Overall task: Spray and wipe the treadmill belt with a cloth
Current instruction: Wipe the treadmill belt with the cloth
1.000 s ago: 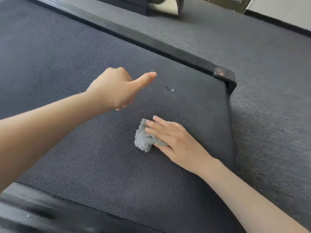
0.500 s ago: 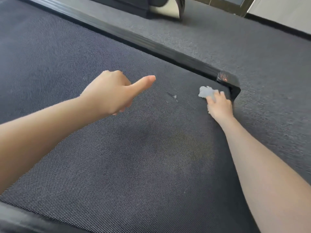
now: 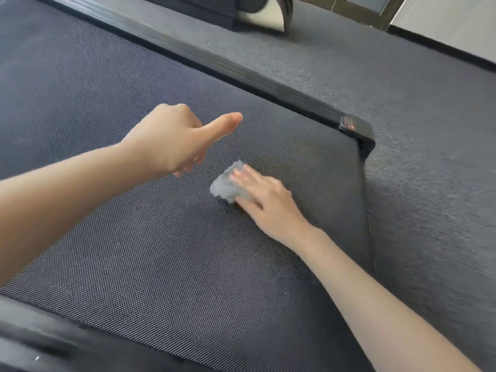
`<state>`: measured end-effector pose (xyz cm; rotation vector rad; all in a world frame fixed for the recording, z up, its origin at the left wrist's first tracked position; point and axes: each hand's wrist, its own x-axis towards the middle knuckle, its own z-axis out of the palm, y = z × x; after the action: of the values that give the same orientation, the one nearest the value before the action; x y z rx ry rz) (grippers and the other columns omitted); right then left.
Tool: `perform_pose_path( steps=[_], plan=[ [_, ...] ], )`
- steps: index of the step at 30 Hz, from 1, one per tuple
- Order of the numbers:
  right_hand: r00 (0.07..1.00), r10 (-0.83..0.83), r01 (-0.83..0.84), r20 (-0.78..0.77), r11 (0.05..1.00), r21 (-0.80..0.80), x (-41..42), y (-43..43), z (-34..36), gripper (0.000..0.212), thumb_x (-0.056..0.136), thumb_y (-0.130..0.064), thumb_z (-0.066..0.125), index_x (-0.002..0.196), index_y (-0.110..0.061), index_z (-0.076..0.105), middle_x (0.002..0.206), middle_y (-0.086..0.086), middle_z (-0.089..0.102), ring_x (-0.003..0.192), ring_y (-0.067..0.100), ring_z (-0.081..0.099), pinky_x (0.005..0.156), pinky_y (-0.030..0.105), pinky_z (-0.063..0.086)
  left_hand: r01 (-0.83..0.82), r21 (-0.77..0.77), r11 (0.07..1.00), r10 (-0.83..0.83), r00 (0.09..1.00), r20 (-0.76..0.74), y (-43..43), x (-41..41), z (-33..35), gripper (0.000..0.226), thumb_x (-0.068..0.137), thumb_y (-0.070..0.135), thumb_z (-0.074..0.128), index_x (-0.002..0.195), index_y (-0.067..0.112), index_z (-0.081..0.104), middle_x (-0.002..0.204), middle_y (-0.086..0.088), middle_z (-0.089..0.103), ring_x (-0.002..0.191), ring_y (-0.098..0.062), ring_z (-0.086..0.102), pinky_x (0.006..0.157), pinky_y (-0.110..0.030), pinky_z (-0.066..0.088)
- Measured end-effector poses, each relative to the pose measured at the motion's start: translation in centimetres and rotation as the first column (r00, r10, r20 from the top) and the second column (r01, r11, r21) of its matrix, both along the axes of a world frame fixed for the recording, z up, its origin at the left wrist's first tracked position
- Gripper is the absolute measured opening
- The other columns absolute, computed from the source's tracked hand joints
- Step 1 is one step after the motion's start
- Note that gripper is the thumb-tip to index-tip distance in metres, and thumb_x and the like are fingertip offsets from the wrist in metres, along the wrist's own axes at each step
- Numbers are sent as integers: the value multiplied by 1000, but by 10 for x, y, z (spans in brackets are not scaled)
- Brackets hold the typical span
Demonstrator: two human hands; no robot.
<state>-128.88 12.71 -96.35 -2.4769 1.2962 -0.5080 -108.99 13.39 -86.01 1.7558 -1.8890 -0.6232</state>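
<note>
The treadmill belt [image 3: 161, 264], dark with a fine woven texture, fills most of the head view. A small crumpled grey cloth [image 3: 225, 185] lies on the belt near its middle right. My right hand [image 3: 265, 202] presses on the cloth with straight fingers, blurred by motion. My left hand [image 3: 171, 140] hovers above the belt just left of the cloth, fingers curled under, thumb stretched out, holding nothing that I can see. No spray bottle is in view.
A black side rail [image 3: 241, 73] runs along the belt's far edge and ends in a corner cap [image 3: 354, 130] with a red mark. A second black rail [image 3: 32, 339] crosses the bottom left. Grey carpet [image 3: 429, 183] lies beyond, with another machine's base [image 3: 228, 12] at the top.
My right hand swept the cloth out to the far right corner by the cap, then back toward the middle of the belt. My left hand stayed nearly still.
</note>
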Motion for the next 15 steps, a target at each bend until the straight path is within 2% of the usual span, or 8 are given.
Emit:
perform_pose_path(
  steps=[4, 8, 12, 13, 15],
  plan=[
    [988, 154, -154, -12, 988, -23, -4, 44, -10, 44, 93, -32, 47, 135, -18, 50, 145, -5, 44, 141, 6, 26, 114, 33, 22, -18, -11, 1000, 18, 1000, -9, 7, 0, 5, 82, 87, 74, 36, 39, 10, 52, 37, -6, 55, 36, -13, 55, 65, -27, 43],
    [975, 211, -213, -76, 977, -21, -25, 44, -5, 46, 95, -33, 40, 138, -19, 47, 146, -8, 42, 141, 3, 22, 115, 32, 21, -21, -6, 1000, 21, 1000, -6, 8, -4, 6, 83, 87, 74, 36, 39, 9, 53, 42, -12, 59, 34, -10, 53, 74, -33, 47],
    [995, 77, -79, -60, 997, -24, -55, 18, -6, 46, 94, -33, 35, 137, -22, 47, 145, -15, 37, 140, 3, 23, 112, 26, 19, -5, 0, 1000, 5, 1000, 10, 8, -4, 3, 84, 86, 76, 35, 39, 8, 51, 44, -15, 60, 36, -11, 54, 77, -33, 46],
    [998, 25, -29, -62, 998, -58, -69, 9, -7, 44, 95, -33, 35, 135, -20, 50, 143, -12, 41, 139, 8, 30, 111, 29, 23, -7, 4, 1000, 7, 1000, 16, 8, -3, 2, 85, 85, 76, 35, 40, 6, 53, 45, -16, 61, 36, -11, 54, 77, -33, 47],
    [987, -146, 137, -65, 983, -123, -102, -14, -12, 43, 96, -31, 37, 133, -15, 51, 138, 5, 51, 132, 26, 43, 106, 38, 33, -19, 13, 1000, 19, 1000, 22, 6, 0, -1, 87, 85, 76, 35, 45, 2, 57, 46, -17, 62, 34, -9, 54, 80, -34, 50]
  ],
)
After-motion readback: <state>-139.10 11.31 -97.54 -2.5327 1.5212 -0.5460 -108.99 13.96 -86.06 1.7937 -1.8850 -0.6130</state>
